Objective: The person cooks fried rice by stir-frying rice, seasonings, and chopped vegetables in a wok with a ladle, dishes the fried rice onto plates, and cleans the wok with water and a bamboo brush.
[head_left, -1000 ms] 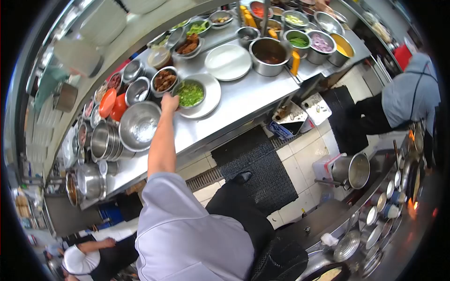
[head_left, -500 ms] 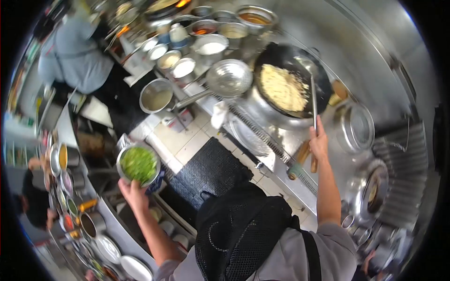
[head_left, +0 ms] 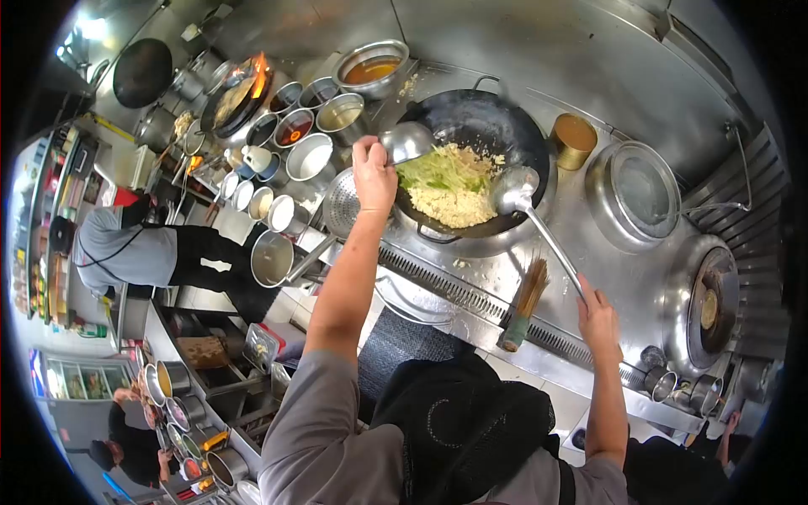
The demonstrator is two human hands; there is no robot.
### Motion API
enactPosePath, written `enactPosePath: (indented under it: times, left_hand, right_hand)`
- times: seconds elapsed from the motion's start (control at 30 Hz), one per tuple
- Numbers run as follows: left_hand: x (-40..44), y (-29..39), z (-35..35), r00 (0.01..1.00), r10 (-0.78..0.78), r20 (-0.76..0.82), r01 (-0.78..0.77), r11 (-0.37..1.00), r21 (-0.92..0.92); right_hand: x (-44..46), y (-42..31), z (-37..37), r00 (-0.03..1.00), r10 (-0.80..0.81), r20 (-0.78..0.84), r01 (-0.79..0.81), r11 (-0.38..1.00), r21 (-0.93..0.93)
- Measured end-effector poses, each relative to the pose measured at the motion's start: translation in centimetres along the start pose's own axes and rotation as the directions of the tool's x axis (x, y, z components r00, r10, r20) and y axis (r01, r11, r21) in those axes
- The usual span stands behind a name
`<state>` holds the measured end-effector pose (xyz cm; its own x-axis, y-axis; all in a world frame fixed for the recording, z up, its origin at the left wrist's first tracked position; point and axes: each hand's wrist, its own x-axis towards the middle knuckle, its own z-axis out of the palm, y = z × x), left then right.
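L hand (head_left: 374, 172): tilted bowl (head_left: 407, 142) o/ wok (head_left: 523, 135); R hand (head_left: 598, 324) w/ ladle (head_left: 515, 190).

Grey short sleeves (head_left: 318, 400) flank black mesh cloth (head_left: 471, 421).

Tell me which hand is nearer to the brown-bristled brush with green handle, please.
Right. The right hand holds a long silver metal ladle, just right of the brush. The left hand is farther, by the left edge of the round black wok.
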<state>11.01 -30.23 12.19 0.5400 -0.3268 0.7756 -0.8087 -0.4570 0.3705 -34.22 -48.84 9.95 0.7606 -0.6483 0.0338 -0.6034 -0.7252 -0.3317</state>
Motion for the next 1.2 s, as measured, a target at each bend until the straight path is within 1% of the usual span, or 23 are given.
enactPosePath:
  times: [0.07,0.17,0.23,0.27,0.3,0.37,0.43,0.5,0.57,0.67,0.7,0.8,0.87,0.9,0.93,0.97,1.0,1.03,1.07,1.1,1.13,1.17,1.2]
  left_hand:
    - [2.0,0.3,0.3,0.994,0.1,-0.04,-0.099,0.994,0.036]
    - [3.7,1.8,0.2,0.981,0.071,-0.178,-0.051,0.993,0.11]
    - [2.0,3.5,1.6,0.954,0.295,-0.049,-0.29,0.953,0.085]
    - [0.5,4.1,2.8,0.95,0.284,0.13,-0.281,0.959,-0.037]
    - [-0.2,4.3,3.3,0.98,0.163,0.116,-0.162,0.987,-0.016]
    - [-0.5,3.8,3.6,0.99,0.138,0.005,-0.138,0.99,-0.011]
    - [-1.9,4.0,2.5,0.976,0.075,0.204,-0.063,0.996,-0.065]
    - [-2.1,2.7,0.7,0.996,-0.035,0.081,0.038,0.999,-0.035]
    - [-3.7,-0.7,-0.5,0.983,-0.173,0.068,0.178,0.982,-0.068]
    - [-6.0,-1.8,-7.2,0.956,-0.292,0.015,0.292,0.956,-0.013]
    - [-7.7,-3.0,-8.2,0.947,-0.288,-0.142,0.293,0.956,0.014]
    - [-12.8,-5.3,-18.0,0.887,-0.423,-0.186,0.441,0.895,0.066]
    - [-18.0,-7.4,-24.0,0.776,-0.581,-0.248,0.604,0.797,0.025]
    - [-20.6,-8.1,-27.4,0.715,-0.6,-0.359,0.672,0.732,0.115]
    - [-23.8,-8.1,-31.5,0.55,-0.721,-0.421,0.814,0.576,0.076]
    - [-27.8,-9.3,-35.1,0.236,-0.873,-0.426,0.848,0.399,-0.349]
    - [-32.0,-9.4,-39.4,0.431,-0.643,-0.633,0.876,0.467,0.122]
    - [-35.8,-9.5,-43.5,0.306,-0.609,-0.731,0.933,0.345,0.103]
    - [-38.6,-8.0,-47.8,0.306,-0.465,-0.831,0.933,0.321,0.164]
    - [-42.6,-7.4,-51.9,0.086,-0.436,-0.896,0.972,0.232,-0.02]
    - [-44.9,-5.8,-55.8,0.02,-0.307,-0.951,0.96,0.273,-0.068]
    - [-46.3,-3.3,-59.8,-0.195,-0.277,-0.941,0.955,0.167,-0.247]
    - [-54.8,-5.6,-63.7,-0.384,-0.072,-0.921,0.899,0.2,-0.39]
  right_hand:
    - [-0.5,0.7,-1.1,1.0,-0.001,-0.005,0.0,0.99,-0.139]
    - [-0.6,0.4,-2.7,1.0,-0.008,-0.021,0.007,0.997,-0.083]
    - [0.7,-1.3,-3.4,0.998,-0.051,-0.047,0.049,0.998,-0.043]
    - [1.1,-2.1,-3.7,0.993,-0.095,-0.07,0.095,0.995,-0.006]
    - [1.3,-2.6,-4.1,0.992,-0.112,-0.062,0.112,0.994,-0.01]
    - [2.2,-3.7,-4.6,0.992,-0.079,-0.099,0.09,0.991,0.102]
    - [2.2,-4.8,-4.5,0.991,-0.088,-0.101,0.098,0.99,0.1]
    - [2.8,-5.6,-3.6,0.985,-0.135,-0.108,0.147,0.983,0.11]
    - [2.8,-5.1,-1.8,0.996,-0.041,-0.084,0.06,0.969,0.24]
    - [3.1,-4.4,2.3,0.97,-0.19,-0.152,0.234,0.899,0.371]
    - [2.9,-4.8,2.8,0.988,-0.134,-0.079,0.153,0.932,0.329]
    - [3.5,-1.1,7.7,0.972,-0.228,-0.047,0.229,0.901,0.367]
    - [4.1,0.1,9.6,0.961,-0.274,0.033,0.246,0.904,0.35]
    - [5.6,3.9,11.8,0.946,-0.322,0.036,0.289,0.889,0.357]
    - [7.3,6.6,13.4,0.928,-0.371,0.035,0.35,0.9,0.261]
    - [9.5,7.1,15.2,0.91,-0.413,0.041,0.402,0.901,0.166]
    - [9.9,6.1,15.3,0.905,-0.422,0.06,0.413,0.902,0.122]
    - [10.4,4.5,15.6,0.904,-0.421,0.073,0.413,0.905,0.097]
    - [10.5,2.7,15.6,0.904,-0.419,0.082,0.413,0.907,0.08]
    - [10.3,0.0,15.4,0.901,-0.425,0.089,0.421,0.905,0.063]
    - [10.2,-2.5,15.5,0.897,-0.432,0.092,0.43,0.902,0.045]
    - [9.8,-5.2,15.3,0.892,-0.443,0.093,0.443,0.896,0.026]
    - [9.7,-7.8,15.2,0.883,-0.457,0.106,0.459,0.888,0.005]
